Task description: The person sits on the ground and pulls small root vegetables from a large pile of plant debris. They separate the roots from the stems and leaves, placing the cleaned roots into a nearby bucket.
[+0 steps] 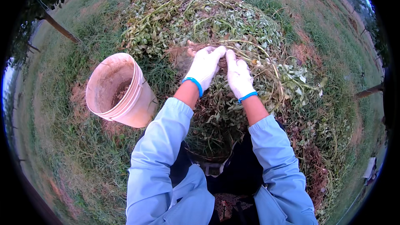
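Note:
My left hand (204, 66), in a white glove with a blue cuff, is closed on the root end of a pulled plant (250, 44). Pale pods (191, 50), which look like peanuts, hang among thin roots just beyond its fingers. My right hand (238, 74), gloved the same way, grips the plant's stems close beside the left one; the fingertips nearly meet. From there the long stems bend to the right and end in wilted leaves (297, 76). Below and beyond both hands lies a large heap of uprooted leafy plants (206, 15).
A white plastic bucket (140, 100) stands tilted on the grass at the left, with small pale things at its bottom. Dry roots (315, 175) lie at the lower right. Tree trunks (61, 28) rise near the picture's edges.

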`<action>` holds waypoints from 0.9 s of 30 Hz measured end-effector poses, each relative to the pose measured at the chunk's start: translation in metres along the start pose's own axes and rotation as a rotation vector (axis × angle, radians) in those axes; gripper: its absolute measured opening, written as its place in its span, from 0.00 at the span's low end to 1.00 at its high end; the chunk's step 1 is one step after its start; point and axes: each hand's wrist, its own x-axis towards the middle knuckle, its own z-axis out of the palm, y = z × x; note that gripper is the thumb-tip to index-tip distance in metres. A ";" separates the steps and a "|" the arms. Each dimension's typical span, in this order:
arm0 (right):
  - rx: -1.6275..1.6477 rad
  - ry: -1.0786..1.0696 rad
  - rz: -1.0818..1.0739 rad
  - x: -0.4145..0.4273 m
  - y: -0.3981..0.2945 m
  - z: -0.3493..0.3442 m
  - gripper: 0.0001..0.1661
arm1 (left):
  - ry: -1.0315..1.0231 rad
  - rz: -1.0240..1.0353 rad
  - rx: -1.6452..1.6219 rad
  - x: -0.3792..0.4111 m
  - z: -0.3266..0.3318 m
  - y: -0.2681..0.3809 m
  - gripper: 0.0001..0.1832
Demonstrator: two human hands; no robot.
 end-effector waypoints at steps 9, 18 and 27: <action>0.798 -0.348 0.074 0.018 0.019 0.010 0.32 | -0.179 0.003 0.377 -0.012 -0.010 0.012 0.15; 0.930 -0.243 0.084 0.014 0.021 0.011 0.15 | -0.285 -0.163 0.126 -0.031 0.007 0.016 0.14; 1.179 -0.110 0.113 0.035 0.023 -0.009 0.21 | 0.403 0.656 1.025 -0.062 -0.085 0.065 0.07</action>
